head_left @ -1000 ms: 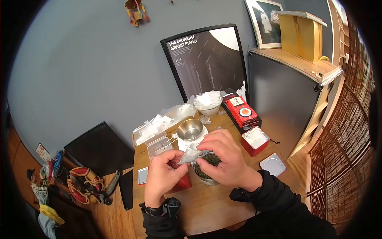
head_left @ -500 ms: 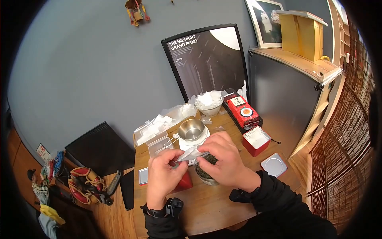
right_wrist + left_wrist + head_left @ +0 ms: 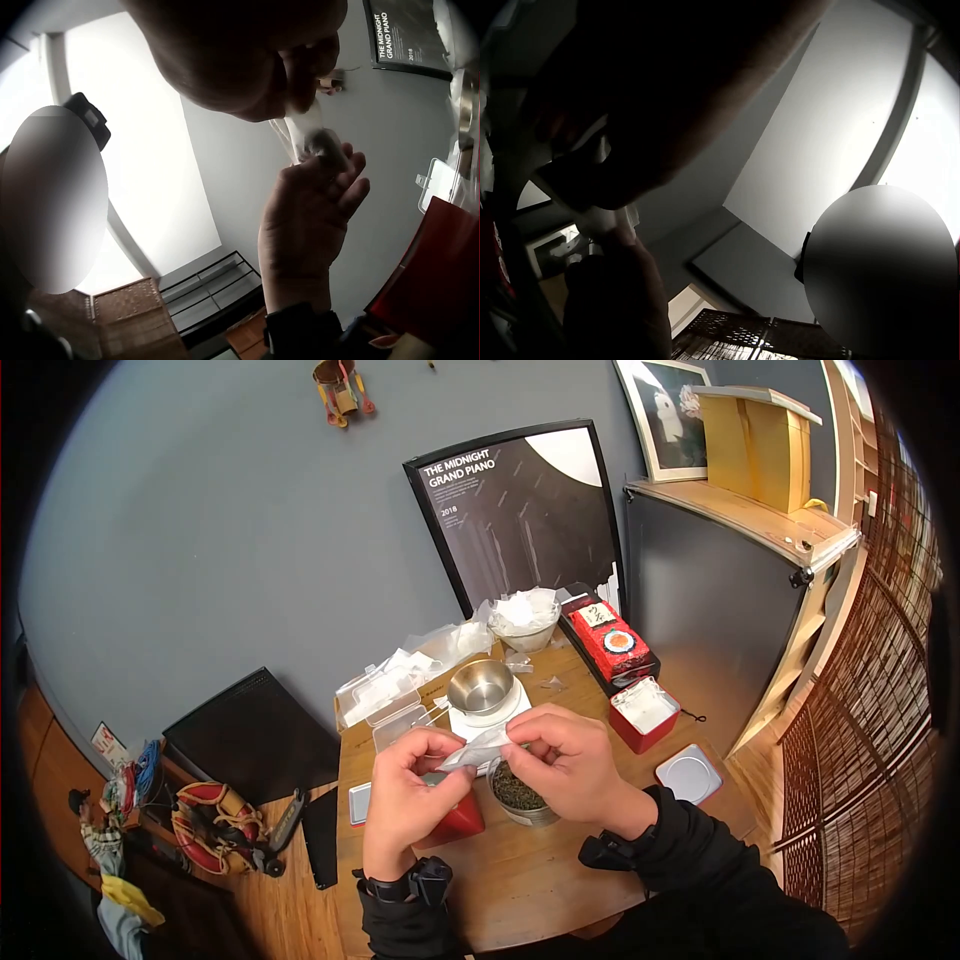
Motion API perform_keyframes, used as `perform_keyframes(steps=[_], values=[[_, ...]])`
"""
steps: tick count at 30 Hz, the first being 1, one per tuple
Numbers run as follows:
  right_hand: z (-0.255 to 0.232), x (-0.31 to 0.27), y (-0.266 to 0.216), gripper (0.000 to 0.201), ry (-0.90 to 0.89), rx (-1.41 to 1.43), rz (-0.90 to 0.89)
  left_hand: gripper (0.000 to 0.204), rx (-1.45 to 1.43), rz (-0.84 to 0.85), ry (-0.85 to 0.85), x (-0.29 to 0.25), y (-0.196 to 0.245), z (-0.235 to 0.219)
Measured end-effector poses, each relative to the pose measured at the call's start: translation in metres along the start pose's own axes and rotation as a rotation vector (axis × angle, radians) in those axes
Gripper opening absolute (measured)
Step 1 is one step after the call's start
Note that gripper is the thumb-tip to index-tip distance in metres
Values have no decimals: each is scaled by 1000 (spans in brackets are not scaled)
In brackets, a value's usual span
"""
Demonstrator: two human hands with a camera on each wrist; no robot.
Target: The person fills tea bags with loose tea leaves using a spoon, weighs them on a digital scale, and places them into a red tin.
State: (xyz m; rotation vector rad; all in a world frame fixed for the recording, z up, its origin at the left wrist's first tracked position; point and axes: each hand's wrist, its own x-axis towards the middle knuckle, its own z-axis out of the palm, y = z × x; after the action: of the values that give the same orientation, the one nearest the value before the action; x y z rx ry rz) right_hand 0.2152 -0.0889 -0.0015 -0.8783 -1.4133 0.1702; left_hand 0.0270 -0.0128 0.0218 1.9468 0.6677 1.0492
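Both hands meet over the front of the table around a small white tea bag [image 3: 478,750]. My left hand [image 3: 415,788] pinches its left end between thumb and fingers. With thumb and fingertips, my right hand [image 3: 572,768] pinches the upper right end. In the right wrist view the bag's fabric [image 3: 304,124] stretches between the two hands, with a dark patch near the left fingers. Right below the hands stands a bowl of dried green leaves [image 3: 517,794], partly covered by the right hand. Partly behind the left hand is a red tin [image 3: 462,820].
A steel pan [image 3: 481,687] sits on a white scale [image 3: 515,712] behind the hands. A clear plastic box [image 3: 395,703], a bowl of white bags [image 3: 525,622] and a red package [image 3: 610,635] line the back. An open red tin [image 3: 643,722] and a lid [image 3: 689,774] are at right.
The tea bag has tilted flatter, and the right fingers have shifted along its upper edge and curled in more. The left hand keeps its pinch. More of the leaf bowl shows.
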Motion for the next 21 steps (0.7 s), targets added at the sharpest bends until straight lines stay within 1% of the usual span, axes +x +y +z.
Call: perform_keyframes(steps=[1,3,5,7,10,11,13,16,17,19,21], values=[[0,0,2,9,3,45,14,15,0,0,-1,0,1,0],[0,-1,0,9,12,84,46,16,-168,-66,-44,-1,4,1],[0,-3,1,10,21,122,81,17,-145,-81,-42,-1,3,0],[-1,-6,3,10,-53,155,130,17,-122,-93,-43,-1,3,0],[1,-8,2,12,-69,185,163,16,-133,-88,-10,-2,5,1],[2,-9,1,12,-70,185,164,16,-135,-66,-3,-2,4,2],[4,-11,0,14,-88,221,222,17,-137,-45,5,-2,4,3],[7,-12,3,15,-79,143,233,17,-166,-39,17,-2,4,3],[7,-11,2,15,-79,143,233,17,-156,-47,20,-2,4,2],[8,-10,2,16,-72,134,178,17,-146,-56,25,-2,4,2],[8,-10,-1,16,-71,131,197,18,-146,-43,39,-2,4,2]])
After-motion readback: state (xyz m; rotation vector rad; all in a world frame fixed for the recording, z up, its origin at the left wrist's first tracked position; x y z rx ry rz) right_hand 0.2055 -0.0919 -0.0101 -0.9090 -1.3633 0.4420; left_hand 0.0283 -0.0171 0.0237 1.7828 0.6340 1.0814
